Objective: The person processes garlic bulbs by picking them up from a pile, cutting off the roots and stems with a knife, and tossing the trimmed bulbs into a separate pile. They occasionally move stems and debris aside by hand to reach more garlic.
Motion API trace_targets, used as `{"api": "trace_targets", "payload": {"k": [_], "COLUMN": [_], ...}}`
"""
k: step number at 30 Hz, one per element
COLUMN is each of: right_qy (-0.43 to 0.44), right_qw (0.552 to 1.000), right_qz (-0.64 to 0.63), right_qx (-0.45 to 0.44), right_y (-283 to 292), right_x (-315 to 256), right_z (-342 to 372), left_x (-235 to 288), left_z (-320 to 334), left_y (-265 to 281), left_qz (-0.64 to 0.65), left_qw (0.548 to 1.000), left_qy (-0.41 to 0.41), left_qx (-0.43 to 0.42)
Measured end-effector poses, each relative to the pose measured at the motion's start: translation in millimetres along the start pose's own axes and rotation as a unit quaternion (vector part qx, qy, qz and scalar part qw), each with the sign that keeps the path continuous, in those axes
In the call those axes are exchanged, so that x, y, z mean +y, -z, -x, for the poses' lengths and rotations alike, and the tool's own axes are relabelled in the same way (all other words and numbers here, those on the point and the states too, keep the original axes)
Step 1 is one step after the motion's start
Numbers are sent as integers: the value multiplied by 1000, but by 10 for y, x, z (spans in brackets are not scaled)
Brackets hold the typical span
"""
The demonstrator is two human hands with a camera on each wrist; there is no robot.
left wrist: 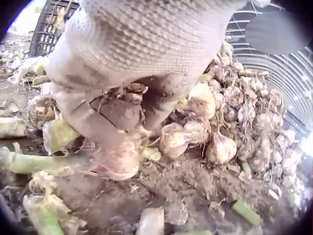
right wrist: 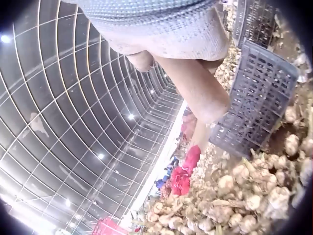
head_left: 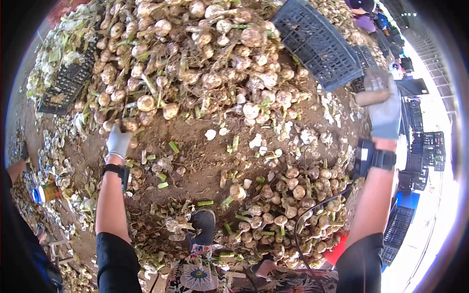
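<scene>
My left hand (head_left: 118, 141), in a whitish knit glove, reaches down at the near edge of the large garlic heap (head_left: 195, 63). In the left wrist view the gloved hand (left wrist: 132, 54) has its fingers curled down round a garlic bulb (left wrist: 117, 159) with a green stem; the fingertips are partly hidden. My right hand (head_left: 384, 107), also gloved, is raised at the right, beyond the black crate. It grips a thick, light brown, rounded handle (right wrist: 195, 90), seen below the glove (right wrist: 161, 34) in the right wrist view; any blade is not visible.
A tilted black crate (head_left: 317, 44) lies on the heap's right side, another crate (head_left: 71, 85) at the left. Nearer me is a smaller garlic pile (head_left: 288, 210). Cut stems and peels litter the soil (head_left: 190, 151). A black cable (head_left: 297, 229) runs toward my right wrist. Stacked crates (head_left: 432, 149) stand far right.
</scene>
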State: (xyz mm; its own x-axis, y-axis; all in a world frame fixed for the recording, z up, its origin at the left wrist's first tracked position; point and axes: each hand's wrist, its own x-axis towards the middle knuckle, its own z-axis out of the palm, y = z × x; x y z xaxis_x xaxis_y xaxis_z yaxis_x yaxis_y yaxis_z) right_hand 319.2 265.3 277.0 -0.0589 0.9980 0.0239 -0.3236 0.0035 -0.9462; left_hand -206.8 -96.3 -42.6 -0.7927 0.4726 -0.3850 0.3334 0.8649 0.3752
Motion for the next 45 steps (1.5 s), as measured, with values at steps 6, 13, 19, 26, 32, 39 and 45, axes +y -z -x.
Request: {"api": "trace_targets", "payload": {"k": [6,13,19,26,32,39,45], "right_qy": [-78,-387,-321,22,6,-291,-296], "right_qw": [972,905,926,675,689,588,776], "right_qz": [219,134,157,606,602,676,486], "right_qx": [-36,-115,-125,-420,-402,-336,-272], "right_y": [-289,-659,-510,-354,-297,-76,55], "right_x": [1298,2426,2444,1967,2091,2338,2258], "right_z": [1552,3104,3342,3299,3319,3082,3320], "left_x": [456,692,742,376,374,721,844], "left_z": [1201,2522,2785,2857,2855,2891,2959], "left_y": [-154,-423,-333,-540,-492,-86,-190], "left_qz": [-28,258,512,460,400,398,209], "left_qw": [965,920,765,796,826,763,869], "left_qy": [-245,-251,-48,-80,-167,-204,-243], "left_qx": [91,-155,-389,-384,-360,-466,-377]}}
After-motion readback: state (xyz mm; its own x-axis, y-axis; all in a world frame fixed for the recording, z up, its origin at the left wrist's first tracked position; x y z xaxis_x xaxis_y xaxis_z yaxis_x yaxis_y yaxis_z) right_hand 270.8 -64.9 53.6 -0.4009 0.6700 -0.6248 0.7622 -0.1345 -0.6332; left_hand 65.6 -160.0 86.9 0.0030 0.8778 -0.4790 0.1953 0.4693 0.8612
